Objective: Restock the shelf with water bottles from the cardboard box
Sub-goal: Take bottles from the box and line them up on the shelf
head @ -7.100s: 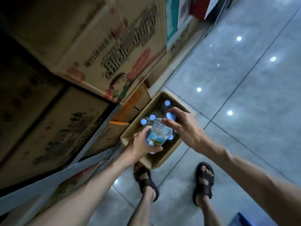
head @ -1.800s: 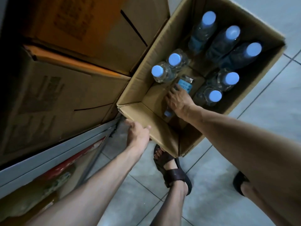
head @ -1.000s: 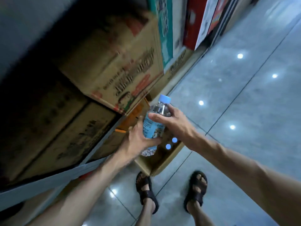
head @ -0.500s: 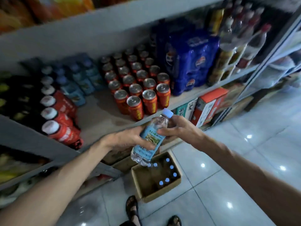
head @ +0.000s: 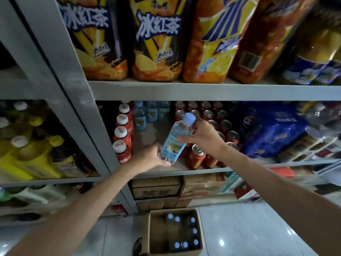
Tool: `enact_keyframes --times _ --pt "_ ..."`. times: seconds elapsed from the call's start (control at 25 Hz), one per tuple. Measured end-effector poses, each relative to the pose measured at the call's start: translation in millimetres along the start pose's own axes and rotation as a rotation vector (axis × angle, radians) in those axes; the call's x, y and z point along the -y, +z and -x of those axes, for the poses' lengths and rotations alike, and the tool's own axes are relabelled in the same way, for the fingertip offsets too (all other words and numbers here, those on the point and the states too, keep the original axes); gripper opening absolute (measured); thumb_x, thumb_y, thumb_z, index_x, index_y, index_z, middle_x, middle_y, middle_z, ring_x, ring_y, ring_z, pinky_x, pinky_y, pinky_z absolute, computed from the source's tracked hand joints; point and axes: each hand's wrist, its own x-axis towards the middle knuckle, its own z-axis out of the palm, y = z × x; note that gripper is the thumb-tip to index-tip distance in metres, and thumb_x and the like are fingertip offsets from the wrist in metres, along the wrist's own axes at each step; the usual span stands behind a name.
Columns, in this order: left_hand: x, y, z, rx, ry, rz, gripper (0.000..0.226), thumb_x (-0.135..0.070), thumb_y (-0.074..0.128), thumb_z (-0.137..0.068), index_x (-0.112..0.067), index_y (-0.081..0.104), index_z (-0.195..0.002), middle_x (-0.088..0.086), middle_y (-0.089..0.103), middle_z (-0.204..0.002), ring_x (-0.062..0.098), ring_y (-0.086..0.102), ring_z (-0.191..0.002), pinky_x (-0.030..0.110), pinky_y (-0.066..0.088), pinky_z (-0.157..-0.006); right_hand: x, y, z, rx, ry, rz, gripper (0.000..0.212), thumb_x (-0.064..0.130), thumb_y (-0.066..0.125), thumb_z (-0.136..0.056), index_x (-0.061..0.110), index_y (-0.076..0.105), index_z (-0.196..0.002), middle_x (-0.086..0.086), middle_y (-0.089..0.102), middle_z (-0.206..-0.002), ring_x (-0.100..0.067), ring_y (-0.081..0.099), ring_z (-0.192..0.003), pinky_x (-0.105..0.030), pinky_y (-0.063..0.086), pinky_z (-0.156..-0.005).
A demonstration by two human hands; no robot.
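Mid-restock: the clear plastic water bottle with pale blue cap hangs tilted over the grey metal shelf, not yet set down. The left hand has its grip wrapped round the base, and the right hand pinches the neck. Three matching bottles stand at the shelf's back. Several remain in the brown cardboard box below the shelf.

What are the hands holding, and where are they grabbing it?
One water bottle, tilted. The left hand grips its bottom end; the right hand holds its upper part, just below the blue cap.
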Motion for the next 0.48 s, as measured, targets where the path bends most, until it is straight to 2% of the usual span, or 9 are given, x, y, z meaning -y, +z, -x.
enact_keyframes --times 0.04,0.16,0.24,0.32,0.4,0.44,0.48 --pt "6 1 -6 -0.032 -0.032 -0.07 0.073 -0.041 0.078 -0.073 -0.023 0.041 -0.133 0.0 0.056 -0.13 0.015 0.056 -0.112 0.025 0.045 -0.084 4 4 -18 -0.001 -0.014 0.031 0.061 0.029 0.084 -0.061 0.02 0.061 -0.116 0.006 0.072 -0.108 -0.011 0.068 -0.1 -0.037 0.056 -0.085" --pt "25 11 -31 0.019 -0.196 -0.263 0.1 -0.055 0.071 -0.076 -0.01 0.02 -0.149 0.015 0.031 -0.152 0.029 0.037 -0.135 0.036 0.038 -0.106 13 21 -65 -0.006 -0.04 0.193 0.061 0.022 0.084 -0.068 0.013 0.055 -0.121 0.006 0.064 -0.109 -0.013 0.061 -0.101 -0.026 0.048 -0.08" --pt "36 14 -39 0.062 -0.269 -0.419 0.106 -0.065 0.067 -0.073 -0.005 0.022 -0.148 0.021 0.032 -0.15 0.034 0.037 -0.134 0.04 0.037 -0.107 11 35 -91 0.009 -0.059 0.26 0.061 0.016 0.083 -0.071 0.008 0.053 -0.124 0.0 0.062 -0.109 -0.015 0.059 -0.101 -0.023 0.044 -0.079" --pt "45 15 -40 0.089 -0.295 -0.458 0.109 -0.068 0.066 -0.071 -0.004 0.023 -0.148 0.022 0.035 -0.148 0.036 0.038 -0.133 0.041 0.037 -0.107 3 49 -114 0.027 -0.07 0.291 0.058 0.013 0.082 -0.072 0.004 0.055 -0.122 -0.005 0.064 -0.113 -0.017 0.061 -0.105 -0.018 0.044 -0.079" --pt "56 18 -44 0.088 -0.303 -0.455 0.109 -0.065 0.069 -0.071 -0.002 0.023 -0.147 0.022 0.036 -0.148 0.036 0.041 -0.132 0.039 0.037 -0.106 -9 63 -136 0.033 -0.067 0.331 0.055 0.015 0.081 -0.074 0.005 0.056 -0.122 -0.001 0.062 -0.108 -0.012 0.06 -0.1 -0.008 0.042 -0.069" --pt "64 22 -47 0.088 -0.31 -0.444 0.107 -0.063 0.07 -0.071 -0.002 0.024 -0.146 0.022 0.036 -0.148 0.036 0.041 -0.132 0.039 0.036 -0.106 -13 70 -145 0.018 -0.058 0.345 0.055 0.019 0.08 -0.075 0.006 0.056 -0.123 -0.001 0.063 -0.108 -0.013 0.06 -0.099 -0.008 0.043 -0.067" --pt "69 27 -50 0.083 -0.315 -0.441 0.105 -0.06 0.071 -0.072 -0.002 0.024 -0.146 0.023 0.034 -0.149 0.038 0.039 -0.133 0.041 0.034 -0.108 -19 77 -153 -0.003 -0.053 0.36 0.057 0.023 0.08 -0.074 0.008 0.056 -0.124 -0.004 0.065 -0.113 -0.018 0.062 -0.101 -0.014 0.047 -0.071"
